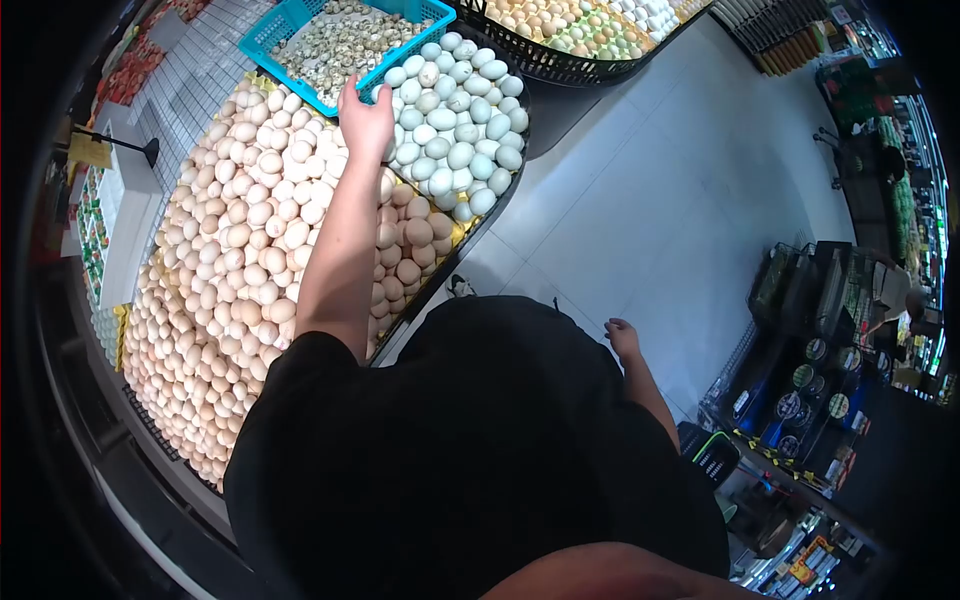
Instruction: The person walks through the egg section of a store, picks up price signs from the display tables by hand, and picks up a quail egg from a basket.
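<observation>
My left hand [367, 124] is at the near corner of a blue plastic basket [375, 77], thumb and fingers closed on its rim. Small speckled quail eggs [345, 42] fill much of the basket. Pale blue-green eggs [460, 127] are heaped just right of this hand. Below and left of it spreads a large pile of cream and light brown eggs [235, 250], with my left forearm stretched over it. Down at my side hangs my right hand [623, 338], loosely curled with its fingertips a little apart. Nothing shows in it, and it is over the floor.
A black-rimmed bin [570, 68] of eggs stands at the top. Brown eggs [405, 245] lie along the display's dark edge. Grey tiled floor [640, 190] stretches to the right, toward dark shelving with packaged goods [800, 385]. A wire-grid surface [215, 60] lies at upper left.
</observation>
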`<state>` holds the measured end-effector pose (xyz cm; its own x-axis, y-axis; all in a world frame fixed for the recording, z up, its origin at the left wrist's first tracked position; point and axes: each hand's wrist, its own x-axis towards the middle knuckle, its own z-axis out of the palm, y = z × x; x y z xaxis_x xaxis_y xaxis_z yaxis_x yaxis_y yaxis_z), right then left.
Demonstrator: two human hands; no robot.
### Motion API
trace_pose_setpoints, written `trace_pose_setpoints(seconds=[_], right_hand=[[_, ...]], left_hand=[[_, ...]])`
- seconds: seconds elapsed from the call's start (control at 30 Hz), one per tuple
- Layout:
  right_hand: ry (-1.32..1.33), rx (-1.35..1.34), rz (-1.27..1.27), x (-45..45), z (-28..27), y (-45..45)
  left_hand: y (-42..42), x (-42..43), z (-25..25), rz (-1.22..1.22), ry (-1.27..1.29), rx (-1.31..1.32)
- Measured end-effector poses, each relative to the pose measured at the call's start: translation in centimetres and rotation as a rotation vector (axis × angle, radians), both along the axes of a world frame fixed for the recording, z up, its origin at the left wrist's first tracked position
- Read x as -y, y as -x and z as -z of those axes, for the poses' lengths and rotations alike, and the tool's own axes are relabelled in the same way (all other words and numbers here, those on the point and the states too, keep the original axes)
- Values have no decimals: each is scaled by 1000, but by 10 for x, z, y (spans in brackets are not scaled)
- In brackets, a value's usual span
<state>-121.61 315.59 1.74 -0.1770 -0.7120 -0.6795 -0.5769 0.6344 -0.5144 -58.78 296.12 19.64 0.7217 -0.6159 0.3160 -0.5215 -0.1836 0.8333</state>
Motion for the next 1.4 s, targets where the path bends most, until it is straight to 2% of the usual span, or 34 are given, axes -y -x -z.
trace_pose_setpoints(seconds=[0.03,0.07,0.1,0.17,0.27,0.3,0.37,0.4,0.43,0.5,0.63,0.73,0.77,0.8,0.83,0.87,0.97,1.13,1.23,1.33,1.4], right_hand=[[8,4,-25,9,3,-4],[-8,-10,-79,14,4,-8],[-45,-42,-150,19,-16,-21],[-112,4,-285,26,29,11],[-184,-66,-344,47,31,24],[-175,-122,-402,57,32,28],[-158,-234,-507,75,41,44],[-131,-133,-566,88,46,54],[-170,-125,-505,103,55,62],[-256,-109,-384,135,42,58],[-146,-120,-692,209,63,63],[-168,-174,-750,276,94,61],[-159,-188,-784,300,80,50],[-165,-99,-735,325,117,62],[-97,-101,-735,345,118,56],[-124,-92,-712,367,104,44],[-111,-29,-706,420,108,26],[-193,-48,-935,466,90,-27],[-157,-56,-1128,470,65,-69],[-118,36,-1198,463,35,-109],[-107,107,-1207,451,-5,-139]], left_hand=[[-5,26,-8,-135,31,-35],[-1,45,-19,-170,43,32],[15,60,-35,-72,109,-9],[58,84,-41,318,198,22],[143,52,-56,1030,27,133],[158,41,-54,1130,-78,287],[172,29,-38,1133,-101,248],[171,25,-34,1130,-128,180],[167,22,-30,1127,-156,110],[147,15,-32,896,-101,86],[107,-15,-28,283,-150,-21],[98,-53,-7,-9,-111,-230],[107,-64,-4,-93,-93,-265],[123,-71,-3,-132,-87,-295],[138,-78,-4,-168,-80,-324],[154,-83,-11,-196,-222,-353],[190,-95,9,-157,-257,-263],[231,-100,3,-201,-253,-280],[239,-113,11,-204,-241,-243],[238,-121,9,-170,-260,-196],[234,-127,14,-191,-217,-220]])
